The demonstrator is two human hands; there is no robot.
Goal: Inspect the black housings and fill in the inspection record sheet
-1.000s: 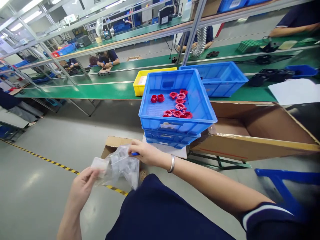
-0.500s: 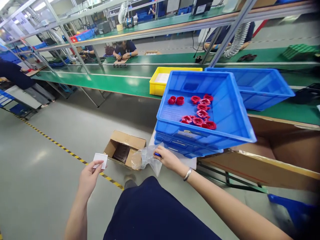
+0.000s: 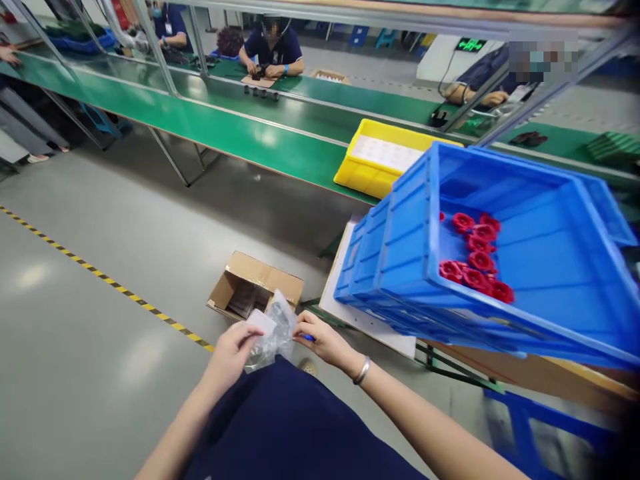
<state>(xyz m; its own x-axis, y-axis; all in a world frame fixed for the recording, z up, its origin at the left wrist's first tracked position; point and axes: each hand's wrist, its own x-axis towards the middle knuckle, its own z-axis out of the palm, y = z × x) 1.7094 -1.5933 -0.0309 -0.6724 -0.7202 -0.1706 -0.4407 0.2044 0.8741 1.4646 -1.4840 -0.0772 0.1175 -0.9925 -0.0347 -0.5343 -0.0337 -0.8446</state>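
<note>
Head view: both hands meet low in the middle, above the lap; the left hand [image 3: 231,352] pinches a white card [image 3: 261,322] against a clear bag [image 3: 274,331]; the right hand [image 3: 320,339] grips the bag's right edge and a blue pen [image 3: 309,338]; an open carton [image 3: 250,291] sits on the floor just beyond; a blue bin [image 3: 500,267] of red parts [image 3: 475,261] stands right.

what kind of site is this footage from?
Most likely a factory assembly line. A long green conveyor bench runs under a metal frame, with seated workers handling small parts along it. Stacked blue bins hold red plastic parts, and a yellow bin sits on the bench.
</note>
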